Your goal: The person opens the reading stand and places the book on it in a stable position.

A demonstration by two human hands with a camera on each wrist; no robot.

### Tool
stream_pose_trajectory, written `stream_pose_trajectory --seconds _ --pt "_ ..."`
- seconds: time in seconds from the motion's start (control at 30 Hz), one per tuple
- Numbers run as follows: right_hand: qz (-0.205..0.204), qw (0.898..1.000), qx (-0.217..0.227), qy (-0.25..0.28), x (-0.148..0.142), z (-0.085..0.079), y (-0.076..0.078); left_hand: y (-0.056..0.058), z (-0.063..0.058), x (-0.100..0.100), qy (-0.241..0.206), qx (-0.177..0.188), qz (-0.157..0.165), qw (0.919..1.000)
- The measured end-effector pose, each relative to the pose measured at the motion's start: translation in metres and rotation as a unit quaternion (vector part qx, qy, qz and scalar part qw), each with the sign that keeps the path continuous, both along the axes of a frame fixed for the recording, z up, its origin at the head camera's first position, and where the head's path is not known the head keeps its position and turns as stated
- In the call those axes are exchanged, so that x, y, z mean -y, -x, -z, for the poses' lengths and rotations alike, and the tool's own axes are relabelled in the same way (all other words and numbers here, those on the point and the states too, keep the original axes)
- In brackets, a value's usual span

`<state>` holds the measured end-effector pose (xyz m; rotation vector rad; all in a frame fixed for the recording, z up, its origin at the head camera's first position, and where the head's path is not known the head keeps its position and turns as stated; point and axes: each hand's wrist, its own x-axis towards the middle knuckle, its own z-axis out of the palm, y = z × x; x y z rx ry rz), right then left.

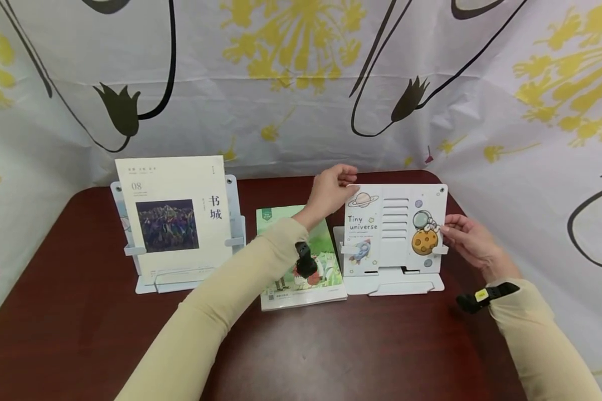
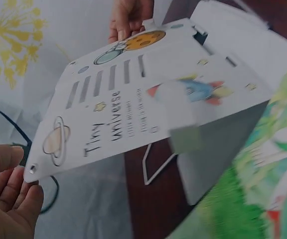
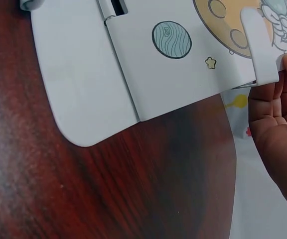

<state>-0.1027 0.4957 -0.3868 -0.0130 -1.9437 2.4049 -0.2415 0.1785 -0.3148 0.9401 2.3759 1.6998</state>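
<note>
Left hand (image 1: 328, 192): fingers are curling loosely around the upper left corner of the white book stand (image 1: 395, 250); can't tell if they're pinching or just touching. Right hand (image 1: 469, 239): thumb and fingers are pinching the panel's right edge, closed down to sheet thickness, near the side clip (image 1: 440, 250). Holding opposite sides is probably steadying the panel. Stand is sitting on the right part of the desk (image 1: 301, 356). Left arm is reaching diagonally over the green book (image 1: 321, 285), which is lying flat beside the stand; right arm is coming in lower, from the near right. Farther left, a second stand (image 1: 234, 223) is propping up a cream book (image 1: 175, 186), its clips and lip presumably stopping slippage.
</note>
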Motion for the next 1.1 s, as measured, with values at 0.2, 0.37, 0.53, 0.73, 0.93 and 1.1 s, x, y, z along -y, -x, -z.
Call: stream_pose_trajectory --seconds 0.2,0.37,0.53,0.73,0.93,1.1 --pt "0.0 1.0 -0.019 0.009 0.002 -0.002 -0.008 -0.005 -0.024 -0.021 0.136 -0.117 0.049 0.9826" --pt "0.012 1.0 -0.025 -0.008 0.003 -0.002 -0.013 -0.014 -0.033 -0.039 0.253 -0.187 0.029 0.9489" --pt "0.025 0.999 -0.038 -0.022 0.002 -0.001 -0.021 -0.021 -0.035 -0.049 0.281 -0.214 0.015 0.9354" --pt "0.028 0.998 -0.052 -0.007 0.002 0.001 -0.029 -0.028 -0.033 -0.058 0.276 -0.222 0.005 0.9351" --pt "0.015 0.998 -0.057 0.016 0.002 0.0 -0.034 -0.03 -0.035 -0.06 0.256 -0.193 0.013 0.9471" --pt "-0.015 0.998 -0.06 0.027 0.004 0.0 -0.039 -0.028 -0.036 -0.061 0.238 -0.17 0.032 0.9556"
